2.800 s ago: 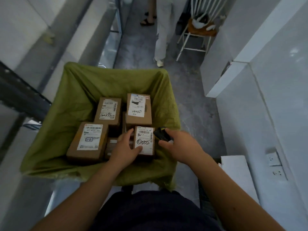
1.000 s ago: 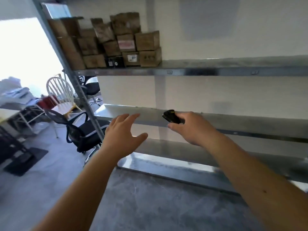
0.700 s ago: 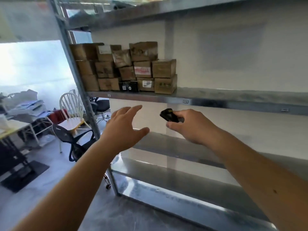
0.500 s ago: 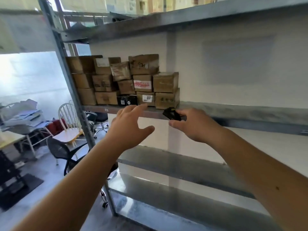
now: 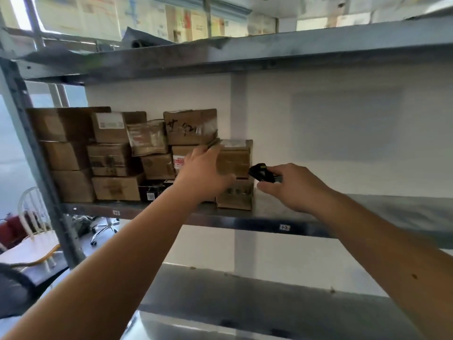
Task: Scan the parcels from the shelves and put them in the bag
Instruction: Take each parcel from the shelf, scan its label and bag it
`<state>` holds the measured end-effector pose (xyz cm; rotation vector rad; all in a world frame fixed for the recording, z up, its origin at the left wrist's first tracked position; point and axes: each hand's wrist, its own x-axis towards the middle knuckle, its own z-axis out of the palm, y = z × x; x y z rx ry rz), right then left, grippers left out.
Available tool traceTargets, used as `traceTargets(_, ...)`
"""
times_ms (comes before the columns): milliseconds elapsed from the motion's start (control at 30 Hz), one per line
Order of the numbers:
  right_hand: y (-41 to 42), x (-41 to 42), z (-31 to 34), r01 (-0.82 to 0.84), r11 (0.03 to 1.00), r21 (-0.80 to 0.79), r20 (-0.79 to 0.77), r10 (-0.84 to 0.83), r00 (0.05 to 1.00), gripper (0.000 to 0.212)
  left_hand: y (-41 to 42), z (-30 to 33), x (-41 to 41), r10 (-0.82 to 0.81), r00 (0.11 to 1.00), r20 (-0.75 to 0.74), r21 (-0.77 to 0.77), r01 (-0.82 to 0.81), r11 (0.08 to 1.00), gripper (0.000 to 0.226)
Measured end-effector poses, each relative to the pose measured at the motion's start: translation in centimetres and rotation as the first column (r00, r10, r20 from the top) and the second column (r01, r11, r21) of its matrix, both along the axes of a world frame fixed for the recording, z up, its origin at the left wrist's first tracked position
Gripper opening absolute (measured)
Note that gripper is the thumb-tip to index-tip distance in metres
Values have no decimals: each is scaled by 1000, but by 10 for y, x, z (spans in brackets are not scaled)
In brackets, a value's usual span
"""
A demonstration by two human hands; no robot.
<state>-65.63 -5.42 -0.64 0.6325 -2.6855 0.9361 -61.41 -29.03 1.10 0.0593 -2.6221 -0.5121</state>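
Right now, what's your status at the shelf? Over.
Left hand on the right-end cardboard parcel, top of its stack. Right hand gripping the black scanner beside it. Parcel not yet off the metal shelf. Nothing blocking.

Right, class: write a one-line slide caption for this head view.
Left hand reaches a shelf parcel; right hand holds the scanner.

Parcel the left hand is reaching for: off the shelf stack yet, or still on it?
Still on it. The parcel sits atop another box on the shelf; the left hand touches its side.
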Motion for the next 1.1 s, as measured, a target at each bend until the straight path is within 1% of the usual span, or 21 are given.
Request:
traceTargets(100, -8, -15, 7, 64, 998, -25, -12, -64, 998, 51, -10, 5, -29, -92, 996, -17, 51, 93, 994, 88)
traceTargets(167, -12, -23, 9, 124, 992, -5, -11, -124, 992, 53, -17, 6, -46, -130, 991, -24, 79, 131, 988, 88)
traceTargets(333, -17, -40, 6, 268, 962, 57, -16, -268, 963, 56, -19, -2, -69, -245, 960, -133, 122, 261, 958, 80)
traceTargets(467, -22, -50, -1, 357, 926, 125, -77, -350, 934, 54, -15, -9, -81, -333, 936, -116, 172, 349, 921, 81)
traceTargets(533, -23, -54, -2, 379, 916, 128, -80, -372, 925, 54, -13, -6, -87, -379, 921, -93, 252, 390, 885, 84)
traceTargets(600, -21, -56, -3, 395, 910, 130, -87, -386, 918, 53, -10, 1, -92, -418, 907, -44, 422, 396, 815, 85)
traceTargets(667, -18, -56, -5, 406, 906, 115, -85, -398, 913, 53, -6, 9, -96, -446, 895, 3, 626, 347, 699, 84)
traceTargets(733, -14, -54, -6, 414, 905, 99, -81, -407, 910, 52, -4, 13, -101, -467, 884, 28, 744, 294, 601, 78)
traceTargets(833, -7, -49, -6, 413, 909, 61, -73, -409, 910, 51, 1, 17, -102, -478, 878, 16, 822, 260, 506, 64)
traceTargets(933, 0, -42, -4, 398, 917, 35, -84, -394, 915, 51, 8, 18, -102, -439, 895, -80, 900, 255, 355, 53)
traceTargets(967, 3, -39, -3, 394, 919, 27, -91, -390, 916, 51, 11, 18, -102, -434, 894, -112, 908, 269, 321, 52)
traceTargets(1033, 9, -34, -2, 386, 922, 25, -104, -381, 919, 51, 16, 17, -101, -446, 883, -149, 909, 299, 289, 58)
traceTargets(1100, 16, -28, -2, 376, 926, 42, -99, -370, 924, 49, 18, 16, -101, -474, 868, -151, 921, 297, 251, 76)
